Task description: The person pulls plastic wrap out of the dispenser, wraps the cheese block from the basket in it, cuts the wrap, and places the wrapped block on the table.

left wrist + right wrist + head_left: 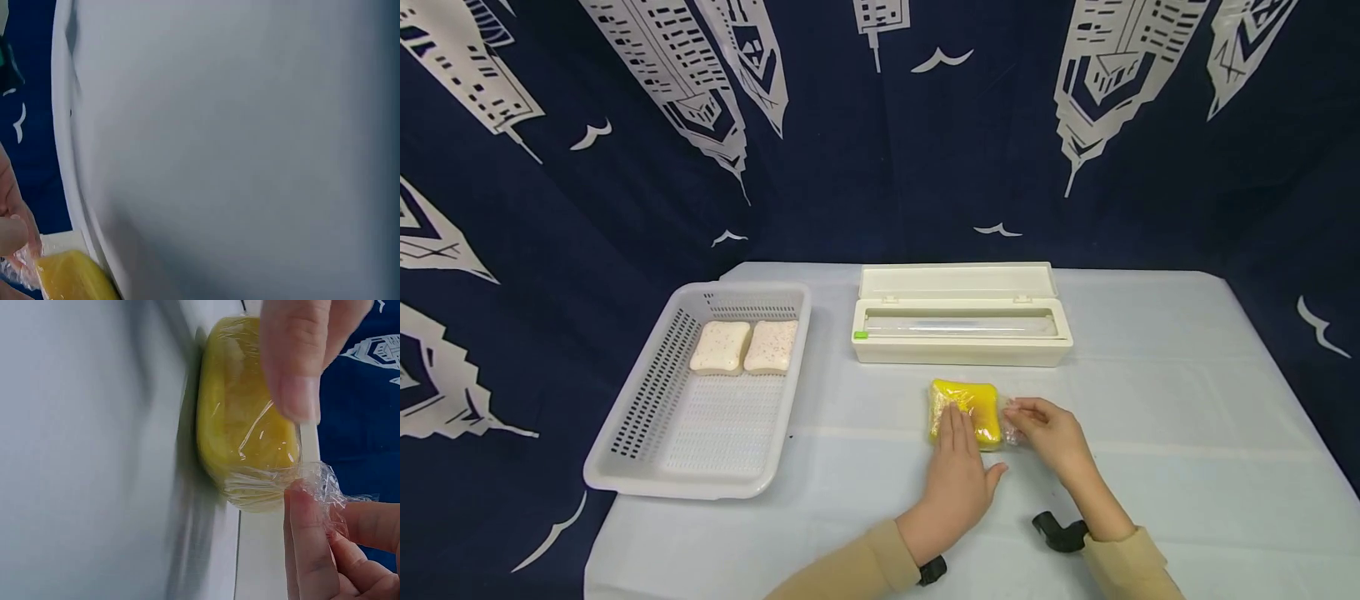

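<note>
A yellow block with rounded corners [973,414], wrapped in clear plastic film, lies on the table in front of the white dispenser. My left hand [957,483] rests on top of it with straight fingers, the thumb spread to the right. At the block's right side my right hand [1054,437] pinches a gathered end of the plastic film [331,494] between thumb and fingers. The right wrist view shows the film stretched tight and creased over the block [240,425]. In the left wrist view, only a corner of the yellow block [72,278] appears, at the bottom left.
A white slotted basket [700,467] at the left holds a cream speckled slab [721,347] and a pinkish one [772,347]. Behind the block stands the film dispenser [962,352], lid raised, a clear roll inside. A dark patterned cloth [880,183] hangs behind the table.
</note>
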Tool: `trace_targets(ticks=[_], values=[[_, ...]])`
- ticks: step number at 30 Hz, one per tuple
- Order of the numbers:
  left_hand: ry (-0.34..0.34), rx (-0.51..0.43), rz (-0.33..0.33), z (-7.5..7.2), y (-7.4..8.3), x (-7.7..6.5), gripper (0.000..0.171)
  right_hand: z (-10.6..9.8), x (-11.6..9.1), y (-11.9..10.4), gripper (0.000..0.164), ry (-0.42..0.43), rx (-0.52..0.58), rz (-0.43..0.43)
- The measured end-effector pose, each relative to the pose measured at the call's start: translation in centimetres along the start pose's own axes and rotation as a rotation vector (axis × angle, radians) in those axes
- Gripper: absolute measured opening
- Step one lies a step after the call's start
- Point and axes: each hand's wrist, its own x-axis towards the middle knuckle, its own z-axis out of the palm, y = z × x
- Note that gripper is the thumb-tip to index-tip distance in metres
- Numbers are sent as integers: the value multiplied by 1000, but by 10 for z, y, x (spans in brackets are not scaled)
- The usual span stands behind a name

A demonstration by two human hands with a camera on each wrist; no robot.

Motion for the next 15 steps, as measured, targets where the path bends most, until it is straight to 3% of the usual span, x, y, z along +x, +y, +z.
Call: trace_targets(ticks=[4, 6, 9, 12, 15], values=[[-40, -46, -19, 1, 6, -3, 83, 0, -2, 0, 41, -13, 45, 17], [-52, -141, -39, 1, 5, -4, 82, 0, -3, 0, 42, -15, 59, 27], [-30, -459, -95, -5, -6, -3, 72, -2, -4, 0, 44, -12, 64, 45], [62, -842, -202, -15, -27, -1, 52, -5, -4, -2, 48, 0, 63, 68], [168, -1063, -350, -19, -52, 3, 35, -7, -4, -4, 52, 16, 58, 81]])
